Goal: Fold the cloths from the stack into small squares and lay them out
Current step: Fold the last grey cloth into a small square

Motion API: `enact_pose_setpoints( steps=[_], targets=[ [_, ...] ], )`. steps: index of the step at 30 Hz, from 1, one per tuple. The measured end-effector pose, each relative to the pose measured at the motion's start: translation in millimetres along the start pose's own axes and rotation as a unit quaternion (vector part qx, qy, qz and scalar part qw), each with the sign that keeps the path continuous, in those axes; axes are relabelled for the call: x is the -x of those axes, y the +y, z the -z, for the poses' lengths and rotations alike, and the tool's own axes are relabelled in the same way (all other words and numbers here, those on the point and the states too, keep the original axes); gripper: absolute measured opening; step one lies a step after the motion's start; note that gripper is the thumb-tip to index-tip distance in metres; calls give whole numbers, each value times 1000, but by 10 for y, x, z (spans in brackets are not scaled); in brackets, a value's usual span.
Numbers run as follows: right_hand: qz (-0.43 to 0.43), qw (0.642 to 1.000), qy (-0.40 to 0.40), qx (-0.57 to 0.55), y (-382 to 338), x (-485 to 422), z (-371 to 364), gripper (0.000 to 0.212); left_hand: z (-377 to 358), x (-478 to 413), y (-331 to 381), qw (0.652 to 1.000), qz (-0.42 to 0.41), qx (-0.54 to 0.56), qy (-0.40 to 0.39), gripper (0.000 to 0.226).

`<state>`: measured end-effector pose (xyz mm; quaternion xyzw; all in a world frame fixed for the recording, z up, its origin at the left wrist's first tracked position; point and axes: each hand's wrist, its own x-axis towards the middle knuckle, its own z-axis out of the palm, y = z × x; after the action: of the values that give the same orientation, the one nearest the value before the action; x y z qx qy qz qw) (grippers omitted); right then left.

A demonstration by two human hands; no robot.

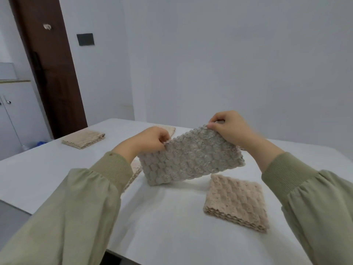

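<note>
Both hands (188,133) pinch grey cloth (191,157) top corners above worktop (172,217), seemingly half-folded; next: second fold, corners matched.

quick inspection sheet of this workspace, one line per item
surface: white table, one corner toward the door
job's things: grey cloth held up over the table; beige square lying flat at near right; beige pile at far left; beige cloth partly under the left sleeve
clutter: nothing seen
hands: left hand and right hand each pinch a top corner of the grey cloth
cables: nothing seen
surroundings: brown door, dark wall plate, white cabinet at left
</note>
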<state>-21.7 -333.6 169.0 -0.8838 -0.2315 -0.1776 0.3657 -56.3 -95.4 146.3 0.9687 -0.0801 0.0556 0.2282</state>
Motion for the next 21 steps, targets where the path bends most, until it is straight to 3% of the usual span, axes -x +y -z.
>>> enact_pose_setpoints(
  steps=[2,4,7,10,12,15,18,21],
  targets=[
    [12,999,-33,1,-90,-13,-9,10,2,40,78,990,-27,105,-86,39],
    [24,998,-57,9,-156,-28,-49,12,-42,38,177,973,-54,190,-120,47],
    [39,995,-85,17,-221,-26,-86,13,-100,11,318,979,-67,184,-55,14],
    [46,996,-80,9,-255,0,-67,8,-116,-32,336,983,-56,172,-20,24],
    [34,997,-69,-11,-248,18,-48,2,-94,-22,344,983,-55,176,-6,18],
    [-11,995,-92,-29,-202,59,0,17,-78,-33,334,981,-56,182,19,17],
    [-71,988,-129,-53,-92,81,22,16,-69,-51,282,982,-52,175,46,19],
    [-98,985,-105,-98,-15,96,40,14,-60,-34,245,985,-48,159,40,24]
  ],
)
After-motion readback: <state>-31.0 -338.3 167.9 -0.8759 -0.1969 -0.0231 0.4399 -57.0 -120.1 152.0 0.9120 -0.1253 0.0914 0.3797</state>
